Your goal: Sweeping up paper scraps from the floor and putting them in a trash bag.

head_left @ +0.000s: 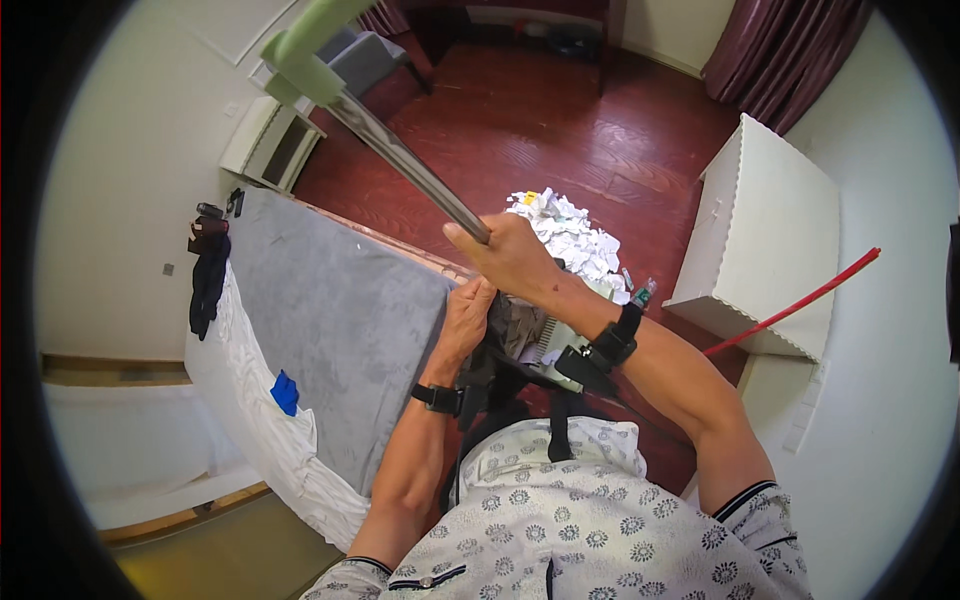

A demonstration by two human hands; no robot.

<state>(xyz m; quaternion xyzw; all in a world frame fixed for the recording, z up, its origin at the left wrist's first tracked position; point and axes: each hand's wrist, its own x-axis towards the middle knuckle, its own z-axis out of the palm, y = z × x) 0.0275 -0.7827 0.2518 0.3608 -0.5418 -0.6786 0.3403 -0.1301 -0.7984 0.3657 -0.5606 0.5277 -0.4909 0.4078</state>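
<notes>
My right hand is wrapped round a shiny metal pole that slants up to the left. A pale green plastic piece caps the pole's upper end, close to the camera. Just below and to the left, my left hand is closed in a fist; what it grips is hidden. Beneath my right forearm a pale object with ridges like comb teeth shows in part, beside dark and brownish material. Beyond my hands, a heap of crumpled white paper scraps lies on the floor.
A bed with a grey cover fills the left side, with a blue cloth on white fabric. To the right stand a white cabinet and a slanting red stick. Dark red wooden floor stretches ahead to a grey armchair.
</notes>
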